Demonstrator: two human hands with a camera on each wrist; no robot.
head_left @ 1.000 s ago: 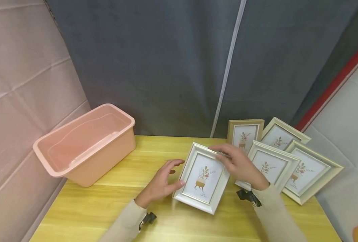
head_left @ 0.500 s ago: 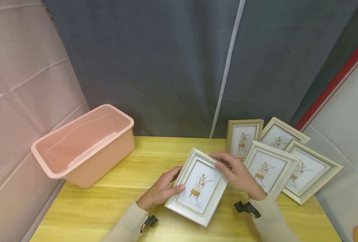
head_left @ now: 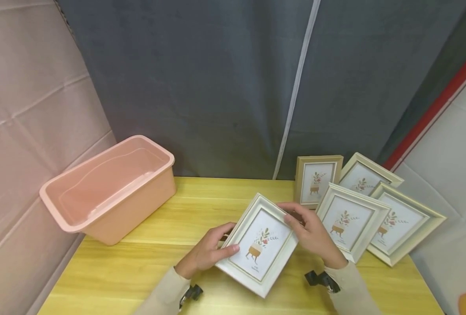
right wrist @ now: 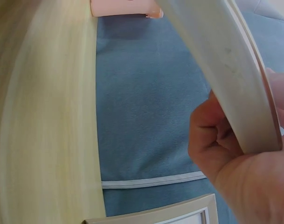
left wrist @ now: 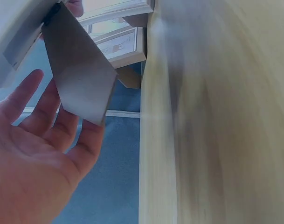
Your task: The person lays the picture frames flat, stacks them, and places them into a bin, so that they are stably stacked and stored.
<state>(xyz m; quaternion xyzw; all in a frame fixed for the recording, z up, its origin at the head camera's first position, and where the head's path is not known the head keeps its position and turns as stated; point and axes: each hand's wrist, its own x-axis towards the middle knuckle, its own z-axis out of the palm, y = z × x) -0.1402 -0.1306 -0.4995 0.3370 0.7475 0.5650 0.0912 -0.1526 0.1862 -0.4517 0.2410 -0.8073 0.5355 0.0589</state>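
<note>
A white picture frame (head_left: pixel 261 251), with a print of a plant in a brown pot, is held tilted in front of me by both hands. My left hand (head_left: pixel 207 251) grips its left side, thumb on the front border and fingers behind. In the left wrist view those fingers (left wrist: pixel 88 144) touch the flat stand leg (left wrist: pixel 81 70), which is swung out from the frame's back. My right hand (head_left: pixel 313 232) pinches the upper right edge. Seen from the right wrist, its fingers (right wrist: pixel 207 135) curl round the frame's border (right wrist: pixel 235 84).
Several more picture frames stand at the right: a tan one (head_left: pixel 319 179), a cream one (head_left: pixel 371 173), a white one (head_left: pixel 345 218) and a wide-bordered one (head_left: pixel 400 223). A pink plastic bin (head_left: pixel 130 205) sits at the left of the wooden table (head_left: pixel 138 271). A grey curtain (head_left: pixel 197 87) hangs behind.
The frame has come down and nearer to me, tilting a little further. My left hand has closed in from beside its left edge to hold it; the right hand has kept its grip.
</note>
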